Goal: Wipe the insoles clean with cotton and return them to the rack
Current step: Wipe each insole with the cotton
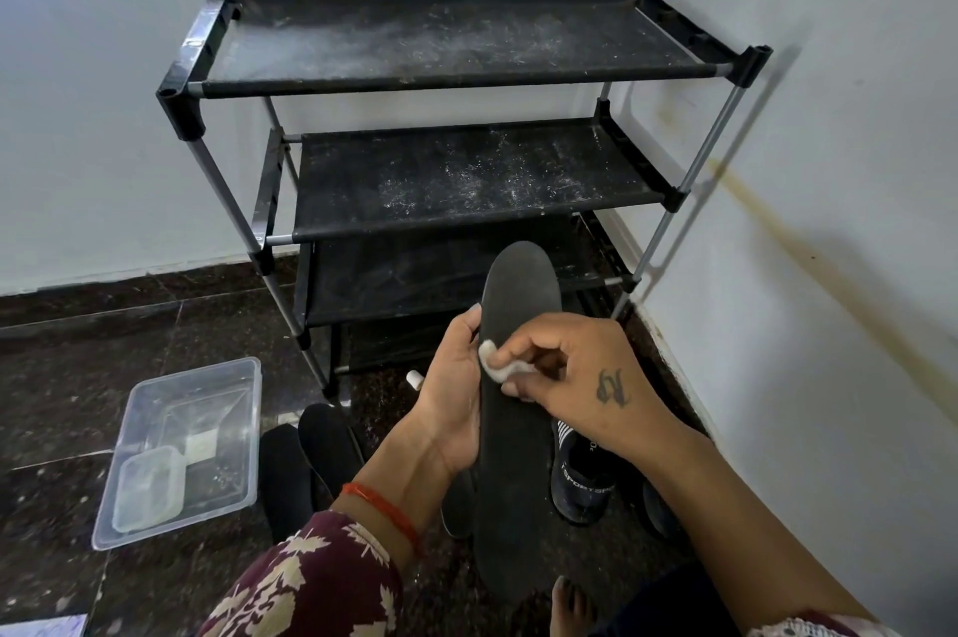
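A: What is on the floor (67, 377) over on the left?

B: A clear plastic tub (181, 449). A smaller clear tub (149, 487) sits inside it, at the near corner.

A: And next to that?

B: Two dark insoles (311, 460) lie flat on the floor, side by side, just right of the tub. Behind them stands the black rack (456, 117), in the corner where two pale walls meet. Its cloth shelves are dusty, with white specks on the top two.

A: Where is the insole being cleaned?

B: It is a long black insole (518, 481), held up in front of the rack, toe end up. The left hand (451, 403) holds it along its left edge, fingers curled round behind it and thumb at the front. There is a red thread on that wrist and a flowery maroon sleeve (311, 584).

A: What about the cotton?

B: The right hand (575, 366) pinches a small white wad of cotton (500, 366) in its fingers and presses it on the insole, near the left edge. That hand has a small tattoo on its back.

A: Anything further right?

B: A dark blue sports shoe (580, 481) on the floor, below the right hand. At the bottom a bare foot (570, 605) shows, just under the insole's heel end.
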`<state>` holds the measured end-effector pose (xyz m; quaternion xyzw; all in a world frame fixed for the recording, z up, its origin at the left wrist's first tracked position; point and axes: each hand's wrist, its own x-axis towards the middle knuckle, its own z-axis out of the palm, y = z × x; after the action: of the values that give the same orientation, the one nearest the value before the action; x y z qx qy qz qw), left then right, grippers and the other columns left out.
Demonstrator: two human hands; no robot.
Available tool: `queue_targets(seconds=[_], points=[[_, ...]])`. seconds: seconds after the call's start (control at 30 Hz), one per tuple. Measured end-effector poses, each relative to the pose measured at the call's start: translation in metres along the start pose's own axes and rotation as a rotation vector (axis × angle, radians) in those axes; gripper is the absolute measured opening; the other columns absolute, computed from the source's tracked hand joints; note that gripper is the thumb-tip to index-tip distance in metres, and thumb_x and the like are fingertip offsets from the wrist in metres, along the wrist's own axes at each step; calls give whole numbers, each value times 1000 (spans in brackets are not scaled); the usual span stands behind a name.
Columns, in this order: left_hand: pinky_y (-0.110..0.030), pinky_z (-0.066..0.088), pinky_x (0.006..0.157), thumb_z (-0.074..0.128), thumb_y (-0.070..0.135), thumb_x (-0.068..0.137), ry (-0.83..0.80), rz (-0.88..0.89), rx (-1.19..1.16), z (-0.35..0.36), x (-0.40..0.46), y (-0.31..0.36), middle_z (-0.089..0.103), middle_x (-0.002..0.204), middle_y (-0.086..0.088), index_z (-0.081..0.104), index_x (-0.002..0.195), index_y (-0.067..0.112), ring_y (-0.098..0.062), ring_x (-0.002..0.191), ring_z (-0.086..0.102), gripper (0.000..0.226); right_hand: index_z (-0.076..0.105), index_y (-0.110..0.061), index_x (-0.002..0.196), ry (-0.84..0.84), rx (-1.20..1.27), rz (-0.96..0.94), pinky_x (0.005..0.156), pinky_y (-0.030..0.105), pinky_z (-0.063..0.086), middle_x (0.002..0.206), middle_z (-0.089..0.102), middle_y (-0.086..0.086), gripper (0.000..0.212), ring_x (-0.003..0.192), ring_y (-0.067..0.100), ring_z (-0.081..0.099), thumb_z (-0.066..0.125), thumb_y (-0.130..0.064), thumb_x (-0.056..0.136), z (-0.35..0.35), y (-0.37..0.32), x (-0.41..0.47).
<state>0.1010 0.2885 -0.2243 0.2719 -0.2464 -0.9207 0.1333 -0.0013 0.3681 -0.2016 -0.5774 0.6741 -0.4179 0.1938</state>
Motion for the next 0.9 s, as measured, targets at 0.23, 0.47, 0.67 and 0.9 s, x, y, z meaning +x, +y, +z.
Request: queue_targets(seconds=[0.23, 0.47, 0.67, 0.9], points=[[-35, 52, 83, 21, 61, 95, 50, 5, 32, -2, -1, 1, 71, 104, -12, 63, 116, 7, -22, 91, 69, 71, 74, -19, 65, -135, -107, 53, 65, 24, 54, 72, 69, -9, 22, 68, 5, 64, 72, 2, 70, -12, 9, -2], [-35, 60, 66, 24, 54, 97, -20, 17, 17, 3, -3, -1, 72, 92, -16, 65, 110, 5, -24, 77, 71, 65, 73, -16, 85, 243, -184, 113, 68, 32, 56, 81, 67, -4, 22, 71, 10, 64, 71, 2, 72, -5, 16, 4], [-29, 58, 69, 25, 52, 97, -12, 11, -8, 0, -1, 0, 72, 92, -13, 65, 108, 5, -21, 78, 71, 63, 73, -16, 91, 61, -33, 45, 67, 17, 54, 80, 60, -17, 29, 76, 6, 63, 75, 3, 69, 1, 4, 3], [-33, 53, 85, 29, 52, 96, 18, 8, 13, -4, -1, 3, 70, 105, -13, 66, 112, 6, -22, 90, 69, 61, 75, -16, 63, -100, -82, 21, 65, 20, 54, 71, 70, -8, 29, 69, 4, 65, 68, 11, 66, -11, 8, 0]])
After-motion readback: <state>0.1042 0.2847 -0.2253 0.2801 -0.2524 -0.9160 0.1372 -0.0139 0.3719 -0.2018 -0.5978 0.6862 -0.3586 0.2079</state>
